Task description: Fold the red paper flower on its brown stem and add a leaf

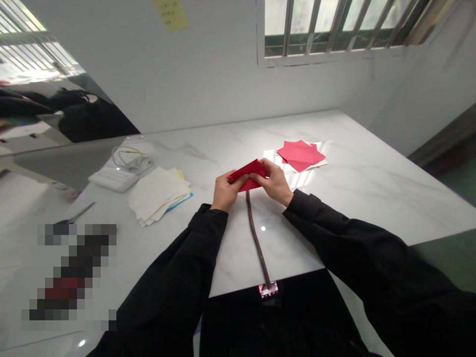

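Observation:
A folded piece of red paper (248, 185) is held up over the white marble-patterned table by both hands. My left hand (226, 191) grips its left end, thumb lying on the near face. On the other end, my right hand (274, 179) pinches the paper, and the two thumb tips almost meet at its middle. Below the paper a thin brown stick (256, 237) runs toward the table's near edge; its far end is hidden behind the paper.
Red sheets (302, 154) lie at the right back, some white paper beneath. To the left are cream sheets (158, 194), a white box with a cable (118, 173) and scissors (80, 213). A small lit screen (268, 292) shows at the near edge. The left foreground is pixelated.

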The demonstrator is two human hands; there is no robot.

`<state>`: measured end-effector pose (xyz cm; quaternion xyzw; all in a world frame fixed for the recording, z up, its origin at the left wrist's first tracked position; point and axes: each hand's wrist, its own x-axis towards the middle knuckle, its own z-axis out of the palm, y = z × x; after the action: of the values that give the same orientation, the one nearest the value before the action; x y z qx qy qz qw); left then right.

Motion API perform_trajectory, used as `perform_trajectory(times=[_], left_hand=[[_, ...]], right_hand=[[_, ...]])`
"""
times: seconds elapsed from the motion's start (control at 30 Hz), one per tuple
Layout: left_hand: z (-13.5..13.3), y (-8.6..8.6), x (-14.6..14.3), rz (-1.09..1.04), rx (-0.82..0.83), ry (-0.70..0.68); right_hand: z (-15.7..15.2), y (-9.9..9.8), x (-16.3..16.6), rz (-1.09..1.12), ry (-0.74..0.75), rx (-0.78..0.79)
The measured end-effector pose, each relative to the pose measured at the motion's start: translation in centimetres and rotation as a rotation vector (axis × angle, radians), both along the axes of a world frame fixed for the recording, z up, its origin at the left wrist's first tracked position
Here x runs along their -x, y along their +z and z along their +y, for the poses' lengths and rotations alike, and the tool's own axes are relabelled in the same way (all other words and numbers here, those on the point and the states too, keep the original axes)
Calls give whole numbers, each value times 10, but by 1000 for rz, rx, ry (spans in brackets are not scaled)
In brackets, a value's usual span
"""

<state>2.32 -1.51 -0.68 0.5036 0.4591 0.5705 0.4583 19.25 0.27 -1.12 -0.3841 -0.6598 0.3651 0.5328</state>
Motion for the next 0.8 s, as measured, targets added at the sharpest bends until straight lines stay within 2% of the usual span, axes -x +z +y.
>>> perform_trajectory(times=[0.43, 0.67, 0.8], left_hand=[[2, -2, -1, -48, 34, 48], [1, -1, 1, -58, 55, 24], [1, 1, 2, -112, 63, -1]], right_hand=[[3, 0, -2, 3, 46, 6], [4, -2, -2, 14, 82, 65], [7, -1, -2, 104, 145, 134]])
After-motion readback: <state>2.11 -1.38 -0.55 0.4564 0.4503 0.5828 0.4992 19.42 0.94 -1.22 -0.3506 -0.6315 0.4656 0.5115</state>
